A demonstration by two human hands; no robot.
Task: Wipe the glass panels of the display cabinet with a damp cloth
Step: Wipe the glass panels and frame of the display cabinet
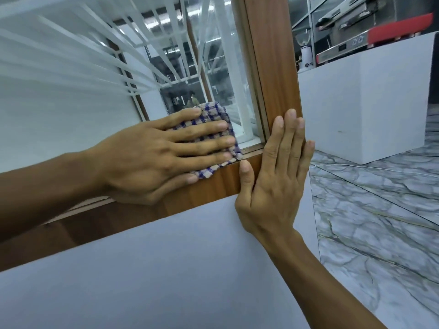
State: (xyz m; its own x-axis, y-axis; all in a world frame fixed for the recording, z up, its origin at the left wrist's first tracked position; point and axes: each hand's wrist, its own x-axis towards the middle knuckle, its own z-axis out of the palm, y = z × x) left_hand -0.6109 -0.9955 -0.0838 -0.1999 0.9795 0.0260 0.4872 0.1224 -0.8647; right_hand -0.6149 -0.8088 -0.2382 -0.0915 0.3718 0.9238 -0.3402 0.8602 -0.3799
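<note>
The cabinet fills the view, its glass bounded by a wood frame. The left hand, fingers straight, presses the cloth flat into the glass's lower right corner. The right hand lies flat on the frame, holding nothing (a brace, probably). The rest of the glass lies up and left of the cloth; reflections may hide streaks.

Grey-veined marble floor spreads on the right, a thin white cable lying across it. Far right, a white block counter carries a red-topped espresso machine and a grinder, with metal shelving behind.
</note>
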